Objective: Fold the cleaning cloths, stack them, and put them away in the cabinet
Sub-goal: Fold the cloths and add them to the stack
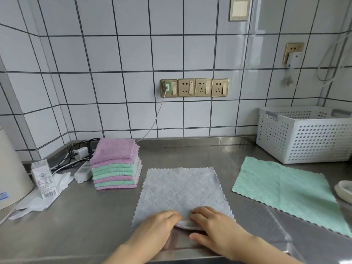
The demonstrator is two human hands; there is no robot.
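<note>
A pale grey-lilac cloth [181,189] lies spread flat on the steel counter [76,225] in front of me. My left hand [158,229] and my right hand [215,225] both grip its near edge at the middle, and that edge is lifted slightly off the counter. A mint green cloth [285,191] lies unfolded to the right, untouched. At the back left stands a stack of folded cloths [116,164], pink and green layers with a pink one on top.
A white perforated basket [304,134] sits at the back right. A power strip [83,170] with cables, a small carton [43,178], a plastic bag [38,201] and a cream kettle [11,172] crowd the left. A tape roll [344,189] lies at the right edge.
</note>
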